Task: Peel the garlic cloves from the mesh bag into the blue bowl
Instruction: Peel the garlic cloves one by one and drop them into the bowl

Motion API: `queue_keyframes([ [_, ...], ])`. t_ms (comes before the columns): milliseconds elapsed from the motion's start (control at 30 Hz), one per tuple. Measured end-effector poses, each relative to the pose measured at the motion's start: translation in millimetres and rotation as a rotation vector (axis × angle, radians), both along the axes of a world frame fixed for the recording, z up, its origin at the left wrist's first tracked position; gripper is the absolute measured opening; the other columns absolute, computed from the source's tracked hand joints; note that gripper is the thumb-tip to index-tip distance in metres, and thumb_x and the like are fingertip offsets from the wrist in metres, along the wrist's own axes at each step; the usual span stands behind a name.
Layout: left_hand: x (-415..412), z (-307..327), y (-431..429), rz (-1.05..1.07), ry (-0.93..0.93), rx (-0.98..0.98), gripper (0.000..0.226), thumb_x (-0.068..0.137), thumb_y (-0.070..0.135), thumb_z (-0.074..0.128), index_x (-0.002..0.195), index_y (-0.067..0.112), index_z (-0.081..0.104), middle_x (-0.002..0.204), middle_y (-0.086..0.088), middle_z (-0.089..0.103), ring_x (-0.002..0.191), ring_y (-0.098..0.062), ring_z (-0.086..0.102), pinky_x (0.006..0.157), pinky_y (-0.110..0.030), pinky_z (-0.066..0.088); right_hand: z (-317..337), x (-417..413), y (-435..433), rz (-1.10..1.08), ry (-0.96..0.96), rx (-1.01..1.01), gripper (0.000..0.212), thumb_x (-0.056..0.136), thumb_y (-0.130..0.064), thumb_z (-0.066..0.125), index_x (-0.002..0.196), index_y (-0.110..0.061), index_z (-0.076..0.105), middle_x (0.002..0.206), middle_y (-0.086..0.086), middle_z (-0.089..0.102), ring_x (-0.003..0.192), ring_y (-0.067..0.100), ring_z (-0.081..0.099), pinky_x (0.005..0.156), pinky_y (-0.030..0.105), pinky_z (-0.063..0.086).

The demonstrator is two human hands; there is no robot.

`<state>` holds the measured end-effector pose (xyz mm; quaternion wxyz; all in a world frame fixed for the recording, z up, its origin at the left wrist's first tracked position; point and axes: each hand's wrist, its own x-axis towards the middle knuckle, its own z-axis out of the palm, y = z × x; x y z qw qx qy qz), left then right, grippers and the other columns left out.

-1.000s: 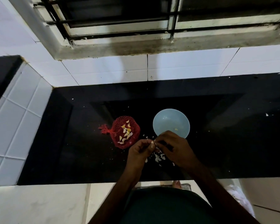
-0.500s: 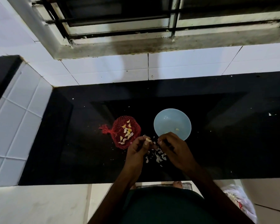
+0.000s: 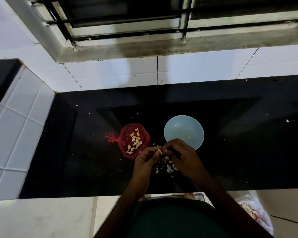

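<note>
Clove in hand: a pale garlic clove [image 3: 159,151] was held above the counter's front half, between the mesh bag and the blue bowl, at the meeting fingertips.
Left hand: the left hand [image 3: 144,160] pinched the clove, fingers curled round it.
Right hand: the right hand [image 3: 182,157] had its fingertips curled in against the clove's end, apparently picking at skin; the exact grip was too small to tell.
Change: half a second before, the two hands had drawn slightly apart with the clove in the left fingers; they had since closed on it again, and more of its pale body showed.
Skins: white scraps [image 3: 169,167] lay on the counter below the hands; whether the heap had grown could not be told.
Blue bowl: the blue bowl [image 3: 179,129] stood just beyond the right hand, holding one peeled clove [image 3: 189,137], the same count as a second before.
Mesh bag: the red mesh bag [image 3: 126,134] lay left of the bowl, with several unpeeled cloves [image 3: 135,140] on it.
Meaning: this clove seemed nearly stripped but not yet dropped, so the task looked early, with most cloves untouched.
Counter: the black counter [image 3: 76,152] carried everything.
</note>
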<state>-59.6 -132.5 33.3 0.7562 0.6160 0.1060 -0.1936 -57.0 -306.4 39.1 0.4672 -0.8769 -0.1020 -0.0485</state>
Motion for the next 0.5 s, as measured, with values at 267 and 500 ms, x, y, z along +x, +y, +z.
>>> queue_keyframes([
  [267, 0.2, -0.6, 8.0, 0.008, 0.032, 0.052, 0.025, 0.1, 0.004, 0.055, 0.117, 0.009, 0.072, 0.111, -0.008, 0.076, 0.09, -0.019, 0.071, 0.075, -0.026, 0.058, -4.5, 0.5, 3.5, 0.043, 0.061, -0.009, 0.021, 0.098, -0.01, 0.058, 0.11, -0.024, 0.067, 0.106, -0.014, 0.064, 0.099, 0.002, 0.063, 0.081, 0.021, 0.051],
  [500, -0.5, 0.4, 10.1, -0.067, 0.05, 0.067, 0.024, 0.098, 0.006, 0.061, 0.122, 0.01, 0.062, 0.104, -0.011, 0.076, 0.086, -0.027, 0.07, 0.072, -0.036, 0.058, -7.6, 5.2, -3.4, 0.16, 0.064, 0.044, 0.012, 0.092, -0.014, 0.072, 0.103, -0.017, 0.071, 0.102, -0.01, 0.064, 0.099, 0.006, 0.064, 0.082, 0.022, 0.052],
])
